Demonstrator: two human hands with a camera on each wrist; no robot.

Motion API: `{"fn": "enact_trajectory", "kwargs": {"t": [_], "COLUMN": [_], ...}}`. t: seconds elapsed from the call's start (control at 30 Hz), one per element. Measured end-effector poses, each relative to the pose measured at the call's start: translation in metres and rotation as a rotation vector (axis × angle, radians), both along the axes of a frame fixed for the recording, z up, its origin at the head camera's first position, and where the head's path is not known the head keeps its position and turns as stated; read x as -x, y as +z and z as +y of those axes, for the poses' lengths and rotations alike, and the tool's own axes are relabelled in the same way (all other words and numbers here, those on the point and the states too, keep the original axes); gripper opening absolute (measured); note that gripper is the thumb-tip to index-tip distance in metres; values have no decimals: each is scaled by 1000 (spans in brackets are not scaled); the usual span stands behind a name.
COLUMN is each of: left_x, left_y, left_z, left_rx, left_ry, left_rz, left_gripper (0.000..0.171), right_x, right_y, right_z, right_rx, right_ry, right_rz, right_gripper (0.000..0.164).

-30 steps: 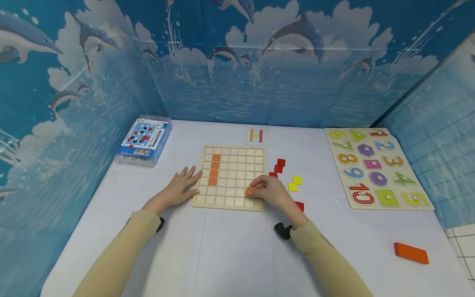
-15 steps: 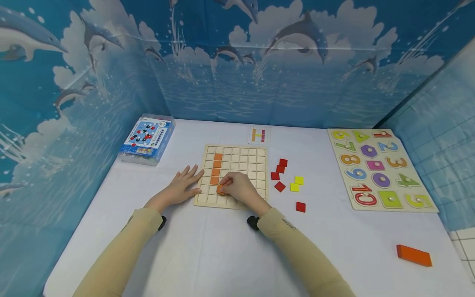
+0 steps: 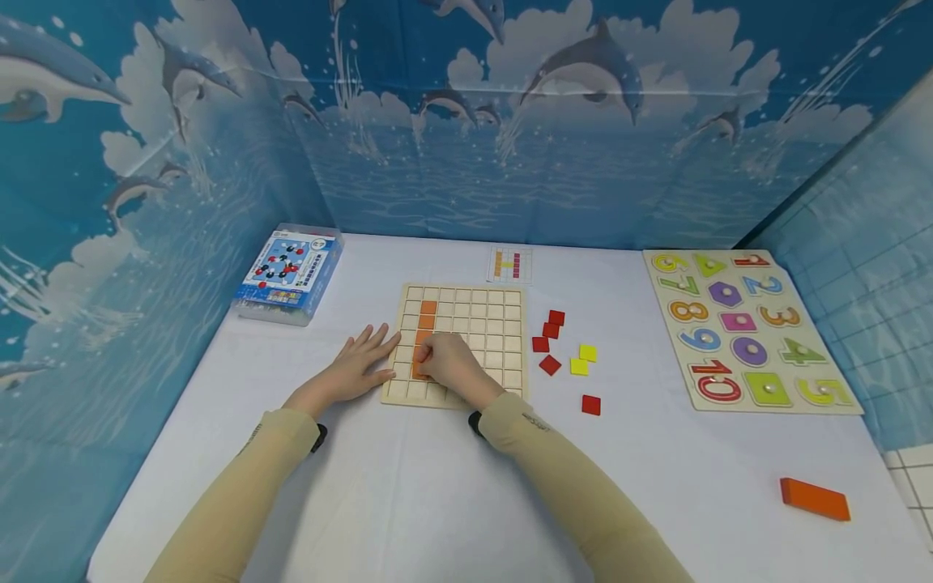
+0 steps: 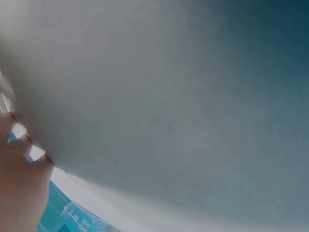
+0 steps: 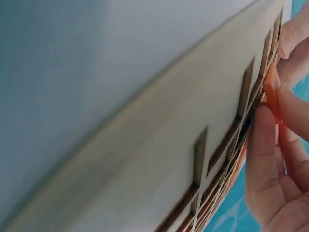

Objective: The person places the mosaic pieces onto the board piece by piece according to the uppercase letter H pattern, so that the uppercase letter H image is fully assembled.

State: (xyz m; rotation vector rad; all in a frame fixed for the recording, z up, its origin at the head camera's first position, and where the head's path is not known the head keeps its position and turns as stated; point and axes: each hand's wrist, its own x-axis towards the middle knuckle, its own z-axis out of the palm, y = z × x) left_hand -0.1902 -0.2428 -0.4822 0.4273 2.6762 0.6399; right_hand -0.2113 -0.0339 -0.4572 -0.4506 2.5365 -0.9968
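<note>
A square wooden grid board lies on the white table, with a column of orange tiles in its left part. My right hand is over the board and pinches an orange tile between thumb and fingers, tilted against the grid at the column's lower end. My fingers partly cover that end in the head view. My left hand lies with fingers spread on the table, its fingertips and thumb at the board's left edge. A part of it, the fingers, shows in the left wrist view.
Right of the board lie several red tiles and two yellow tiles. A pattern card is behind it. A boxed kit stands back left, a number puzzle board at right, and an orange block near front right.
My right hand has carried the orange tile leftward across the board to the lower end of the orange column, uncovering the red tiles. The left hand has stayed in place.
</note>
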Motion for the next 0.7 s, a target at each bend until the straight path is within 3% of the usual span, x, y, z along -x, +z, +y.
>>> {"fn": "enact_trajectory", "kwargs": {"t": [0.47,0.7], "left_x": [0,1], "left_y": [1,-2], "left_z": [1,0], "left_rx": [-8,-7], "left_ry": [-4,-4], "left_rz": [0,-1], "left_gripper": [69,69], "right_x": [-3,-4], "right_y": [-1,0], "right_z": [-6,1], "right_rx": [-67,-13], "right_ry": [17,0], "right_rz": [60,9], "right_gripper": [10,4]}}
